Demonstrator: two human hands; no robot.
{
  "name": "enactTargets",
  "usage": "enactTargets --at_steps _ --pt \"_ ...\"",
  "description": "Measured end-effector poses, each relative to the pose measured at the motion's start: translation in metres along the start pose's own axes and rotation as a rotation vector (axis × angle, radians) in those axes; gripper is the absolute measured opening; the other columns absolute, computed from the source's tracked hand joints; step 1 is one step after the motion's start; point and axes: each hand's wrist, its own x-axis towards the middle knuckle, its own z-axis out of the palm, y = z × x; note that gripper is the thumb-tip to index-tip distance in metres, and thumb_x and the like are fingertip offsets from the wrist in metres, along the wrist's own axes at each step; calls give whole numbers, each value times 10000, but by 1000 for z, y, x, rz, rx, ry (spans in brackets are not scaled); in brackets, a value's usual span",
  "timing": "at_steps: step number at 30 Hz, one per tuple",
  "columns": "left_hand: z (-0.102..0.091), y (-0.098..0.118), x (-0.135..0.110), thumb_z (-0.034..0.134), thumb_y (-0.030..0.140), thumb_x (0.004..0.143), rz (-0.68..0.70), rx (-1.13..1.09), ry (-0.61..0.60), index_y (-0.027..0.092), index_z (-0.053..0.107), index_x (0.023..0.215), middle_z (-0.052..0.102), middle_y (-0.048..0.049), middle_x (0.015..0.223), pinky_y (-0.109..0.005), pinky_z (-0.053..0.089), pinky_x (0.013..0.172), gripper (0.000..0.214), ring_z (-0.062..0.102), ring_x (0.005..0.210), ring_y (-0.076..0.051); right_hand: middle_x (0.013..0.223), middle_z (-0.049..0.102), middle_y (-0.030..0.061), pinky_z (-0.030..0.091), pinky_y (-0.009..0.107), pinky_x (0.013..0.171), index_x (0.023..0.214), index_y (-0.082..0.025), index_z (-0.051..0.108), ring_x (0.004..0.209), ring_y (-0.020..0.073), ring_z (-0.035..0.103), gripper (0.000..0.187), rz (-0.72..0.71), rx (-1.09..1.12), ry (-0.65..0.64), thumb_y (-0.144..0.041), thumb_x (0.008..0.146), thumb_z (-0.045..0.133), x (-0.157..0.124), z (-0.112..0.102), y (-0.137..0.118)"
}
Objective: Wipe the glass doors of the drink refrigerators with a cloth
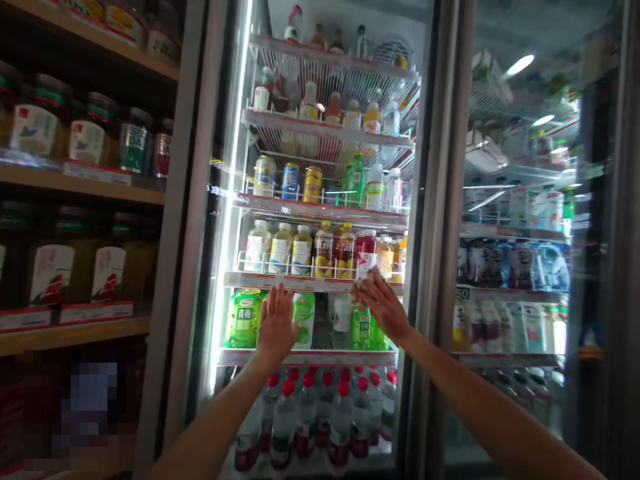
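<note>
My left hand [277, 323] is stretched out with its fingers extended upward, in front of the green drink packs [243, 319] on a lower cooler shelf. It holds nothing and seems to lie flat against the glass door. Bunched under the fingers of my right hand [386, 307] is a pale crumpled cloth [361, 285]. That hand is at the height of a shelf edge, just below a red bottle [367, 252]. Faint reflections cross the glass in front of the shelves. Contact between the cloth and the glass cannot be made out exactly.
The lit cooler holds drinks on wire shelves [320, 212], with red-capped bottles [343, 420] at the bottom. A metal frame [440, 200] separates it from another glass-fronted cooler on the right. To the left, wooden shelves [80, 183] carry jars [40, 120].
</note>
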Motion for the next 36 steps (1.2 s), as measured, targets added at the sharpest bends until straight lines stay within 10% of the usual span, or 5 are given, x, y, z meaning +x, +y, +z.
enactTargets --at_steps 7,14,25,32,36 --pt "4 1 -2 513 223 749 -19 -41 -11 100 313 1357 208 -188 1471 -533 204 1079 651 110 1374 -307 1471 270 91 208 468 1114 1312 -181 446 1391 232 86 441 368 -41 244 -135 885 344 -19 -6 28" --pt "3 2 -15 496 196 760 36 -16 -46 100 321 1352 198 -186 1475 -532 222 1074 625 105 1373 -318 1461 296 35 335 514 1060 1324 -265 416 1383 241 137 474 275 29 129 -131 870 394 -110 23 -44" --pt "-4 51 -17 439 212 805 -125 -515 -7 163 426 1265 323 -142 1430 -470 300 1072 463 284 1332 -262 1350 458 98 366 453 1034 1192 -189 556 1264 228 405 384 746 604 286 -293 861 393 -30 19 -74" --pt "-3 94 -23 402 201 836 175 -656 -39 186 378 1333 341 -105 1431 -464 256 1097 498 241 1352 -225 983 688 59 533 311 775 1072 -196 624 926 175 638 428 1002 1646 -16 -458 828 390 -8 12 -141" --pt "4 54 -10 357 165 855 153 -501 146 223 499 1217 590 -52 1176 -332 428 983 393 510 1134 -153 944 699 82 540 367 704 1052 -180 642 844 209 660 490 898 1488 -257 -500 856 326 -1 5 -139"
